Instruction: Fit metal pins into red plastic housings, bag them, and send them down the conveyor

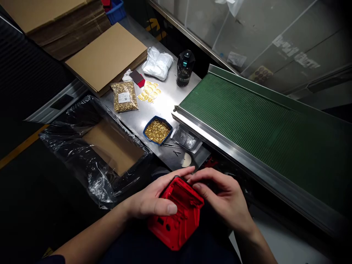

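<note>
A red plastic housing (184, 223), hollow with ribs and small holes inside, is held tilted over my lap. My left hand (156, 200) grips its left side, thumb over the inner face and fingers behind, mostly hidden. At the housing's upper right edge, the thumb and forefinger of my right hand (227, 198) are pinched together; whatever lies between them is too small to make out. Beyond my hands, a blue tray (145, 136) carries many small brass-coloured parts (157, 131). Tweezers (172, 145) lie beside it on the metal table (129, 123).
A green conveyor belt (247, 135) runs along the right. To the left stands a box lined with black plastic (101, 187). On the table are a bag of brass-coloured parts (125, 102), yellow stickers (149, 91), a dark bottle (184, 69), a white plastic bundle (158, 64) and stacked cardboard (107, 55).
</note>
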Demonstrator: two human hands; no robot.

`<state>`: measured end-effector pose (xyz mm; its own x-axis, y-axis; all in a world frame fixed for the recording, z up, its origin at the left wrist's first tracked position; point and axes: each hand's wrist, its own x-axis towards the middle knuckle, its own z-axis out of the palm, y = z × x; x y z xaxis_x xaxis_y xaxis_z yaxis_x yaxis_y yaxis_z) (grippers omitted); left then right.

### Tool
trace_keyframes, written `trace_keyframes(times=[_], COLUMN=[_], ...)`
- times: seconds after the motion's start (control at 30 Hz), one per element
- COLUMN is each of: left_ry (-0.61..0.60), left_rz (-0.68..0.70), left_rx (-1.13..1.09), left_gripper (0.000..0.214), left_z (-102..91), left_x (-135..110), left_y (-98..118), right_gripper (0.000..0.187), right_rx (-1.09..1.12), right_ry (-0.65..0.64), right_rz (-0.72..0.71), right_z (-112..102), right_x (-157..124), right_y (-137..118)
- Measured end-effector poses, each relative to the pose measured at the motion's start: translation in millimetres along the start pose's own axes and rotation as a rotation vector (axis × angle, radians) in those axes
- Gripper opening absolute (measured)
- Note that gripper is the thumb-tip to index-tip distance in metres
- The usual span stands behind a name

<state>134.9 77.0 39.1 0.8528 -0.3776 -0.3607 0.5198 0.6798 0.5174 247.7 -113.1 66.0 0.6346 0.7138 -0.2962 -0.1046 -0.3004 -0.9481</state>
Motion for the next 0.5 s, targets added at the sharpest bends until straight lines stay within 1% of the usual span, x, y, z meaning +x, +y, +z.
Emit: trace_keyframes(times=[0.13, 0.23, 0.4, 0.5], left_ry=[-0.007, -0.008, 0.0, -0.015], left_rz=[0.012, 0.017, -0.017, 0.006], left_rx=[-0.026, -0.023, -0.005, -0.015], left_gripper=[0.09, 0.089, 0.091, 0.09], left_z=[1.7, 1.2, -2.1, -2.0], left_x=[1, 0, -2, -1], left_y=[1, 1, 0, -1], right_gripper=[0.017, 0.019, 0.029, 0.029], right_rx=[0.004, -0.044, -0.114, -0.148], right_ry=[0.033, 0.057, -0.056, -0.037], right_rz=[-0.024, -0.048, -0.07, -0.127], right_z=[-9, -10, -3, -9], right_x=[-14, -15, -7, -14], right_y=[7, 5, -3, 1])
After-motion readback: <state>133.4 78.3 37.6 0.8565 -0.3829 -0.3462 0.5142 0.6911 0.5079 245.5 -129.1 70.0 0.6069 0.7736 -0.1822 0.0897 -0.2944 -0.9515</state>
